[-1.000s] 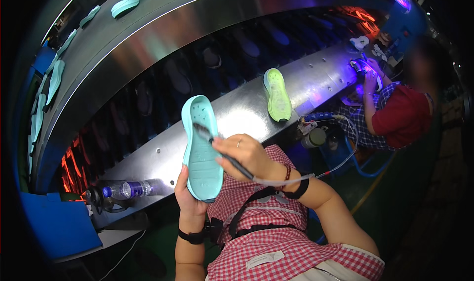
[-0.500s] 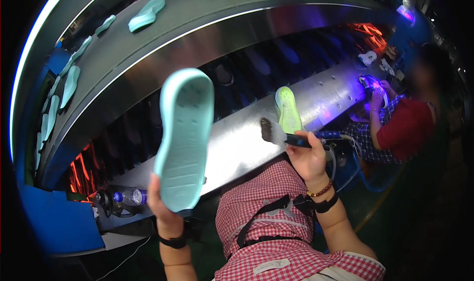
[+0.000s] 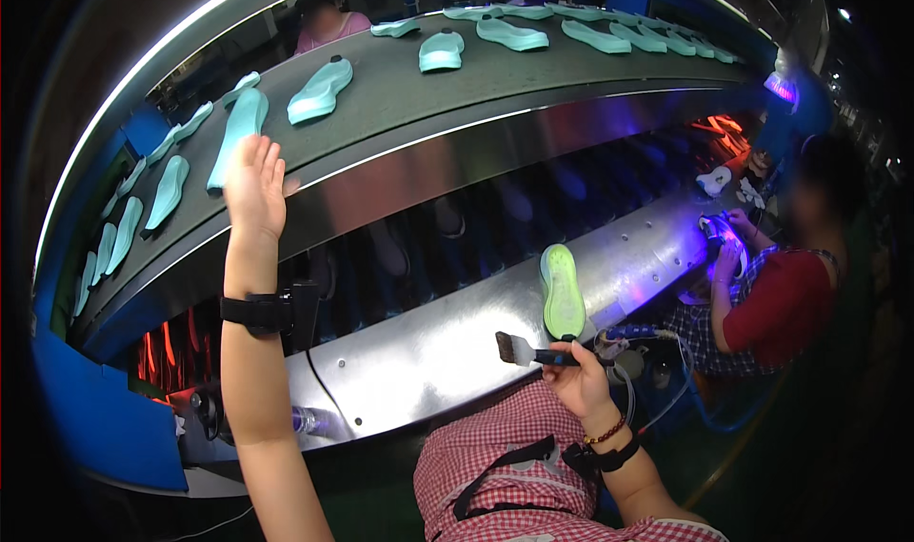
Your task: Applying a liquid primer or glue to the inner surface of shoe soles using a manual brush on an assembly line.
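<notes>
My left hand (image 3: 255,188) reaches over the upper conveyor belt, its fingers stretched out and its thumb apart. Right beside it lies a light turquoise shoe sole (image 3: 245,121), whose near part is partly covered by the hand; whether they touch, I cannot tell. My right hand (image 3: 579,386) is closed round the black handle of a flat paintbrush (image 3: 519,350) with dark bristles, which point left. Just beyond the brush, a yellow-green shoe sole (image 3: 563,292) rests on the metal ledge (image 3: 419,356).
Several turquoise soles (image 3: 321,90) lie along the dark conveyor belt (image 3: 381,70). Below it, shoes sit in a dark channel with glowing red heaters (image 3: 171,347) at the left end. A co-worker in a red top (image 3: 783,299) handles a shoe at right. A clear bottle (image 3: 314,421) lies near my left forearm.
My left hand has moved up and away from me with the large turquoise sole, which now lies on the belt. The fingers have opened. My right hand still holds the brush, lower in view.
</notes>
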`<action>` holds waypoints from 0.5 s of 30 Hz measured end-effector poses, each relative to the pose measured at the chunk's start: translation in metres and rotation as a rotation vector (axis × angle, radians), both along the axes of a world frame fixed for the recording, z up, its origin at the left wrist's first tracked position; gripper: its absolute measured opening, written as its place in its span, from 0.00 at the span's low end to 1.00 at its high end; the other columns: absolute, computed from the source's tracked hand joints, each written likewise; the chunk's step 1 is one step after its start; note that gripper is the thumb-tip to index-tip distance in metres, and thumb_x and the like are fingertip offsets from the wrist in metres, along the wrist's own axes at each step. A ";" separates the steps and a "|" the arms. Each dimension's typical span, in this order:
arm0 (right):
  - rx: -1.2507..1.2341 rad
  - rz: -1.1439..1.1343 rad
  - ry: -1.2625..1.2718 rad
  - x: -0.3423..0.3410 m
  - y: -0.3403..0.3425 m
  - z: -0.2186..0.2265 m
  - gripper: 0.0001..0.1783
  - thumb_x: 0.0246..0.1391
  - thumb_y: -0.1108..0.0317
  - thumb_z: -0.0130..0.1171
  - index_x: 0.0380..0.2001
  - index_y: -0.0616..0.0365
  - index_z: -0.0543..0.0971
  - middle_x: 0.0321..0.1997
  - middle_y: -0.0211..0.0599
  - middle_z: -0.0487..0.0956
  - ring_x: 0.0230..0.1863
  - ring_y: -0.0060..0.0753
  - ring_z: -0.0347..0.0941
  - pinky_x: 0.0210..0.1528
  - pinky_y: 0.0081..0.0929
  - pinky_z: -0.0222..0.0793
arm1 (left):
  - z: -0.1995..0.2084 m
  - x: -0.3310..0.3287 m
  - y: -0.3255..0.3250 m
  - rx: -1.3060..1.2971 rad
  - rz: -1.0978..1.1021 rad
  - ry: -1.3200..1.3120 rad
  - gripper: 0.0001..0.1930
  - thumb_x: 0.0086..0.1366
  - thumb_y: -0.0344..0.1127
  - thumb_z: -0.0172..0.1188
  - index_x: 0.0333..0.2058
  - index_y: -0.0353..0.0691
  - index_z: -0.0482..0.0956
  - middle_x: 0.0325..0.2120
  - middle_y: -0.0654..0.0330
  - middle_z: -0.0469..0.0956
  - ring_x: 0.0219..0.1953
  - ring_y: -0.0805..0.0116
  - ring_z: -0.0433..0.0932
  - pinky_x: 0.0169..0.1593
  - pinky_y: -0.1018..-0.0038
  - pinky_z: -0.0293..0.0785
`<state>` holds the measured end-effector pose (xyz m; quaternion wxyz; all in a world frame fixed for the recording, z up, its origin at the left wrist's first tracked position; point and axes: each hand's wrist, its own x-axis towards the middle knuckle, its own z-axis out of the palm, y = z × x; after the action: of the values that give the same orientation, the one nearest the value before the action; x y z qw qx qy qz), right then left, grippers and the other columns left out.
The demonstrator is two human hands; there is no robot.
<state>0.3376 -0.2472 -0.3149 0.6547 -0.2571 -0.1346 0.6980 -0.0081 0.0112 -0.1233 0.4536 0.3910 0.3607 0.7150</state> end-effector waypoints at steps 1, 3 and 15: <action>-0.025 -0.022 -0.007 0.004 -0.001 -0.001 0.18 0.58 0.62 0.45 0.39 0.69 0.74 0.34 0.44 0.77 0.35 0.35 0.72 0.35 0.26 0.66 | 0.013 0.026 -0.009 -0.064 0.008 0.307 0.31 0.63 0.49 0.45 0.58 0.33 0.55 0.60 0.49 0.54 0.60 0.55 0.58 0.61 0.62 0.53; -0.042 -0.007 -0.003 0.007 0.000 -0.004 0.17 0.58 0.63 0.46 0.41 0.68 0.73 0.36 0.44 0.77 0.36 0.33 0.71 0.36 0.25 0.65 | 0.018 0.035 -0.006 -0.085 0.040 0.822 0.30 0.60 0.48 0.49 0.54 0.31 0.62 0.57 0.45 0.60 0.55 0.52 0.66 0.58 0.64 0.60; 0.014 -0.041 0.006 0.003 0.009 -0.016 0.17 0.51 0.80 0.51 0.47 0.68 0.70 0.48 0.46 0.72 0.40 0.28 0.72 0.45 0.21 0.69 | 0.043 0.036 0.045 -0.270 0.161 1.867 0.46 0.53 0.60 0.51 0.64 0.46 0.42 0.65 0.55 0.38 0.57 0.48 0.62 0.58 0.63 0.59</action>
<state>0.3404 -0.2382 -0.3308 0.6708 -0.2533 -0.1323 0.6843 0.0278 0.0557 -0.0804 -0.0277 0.7232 0.6835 0.0948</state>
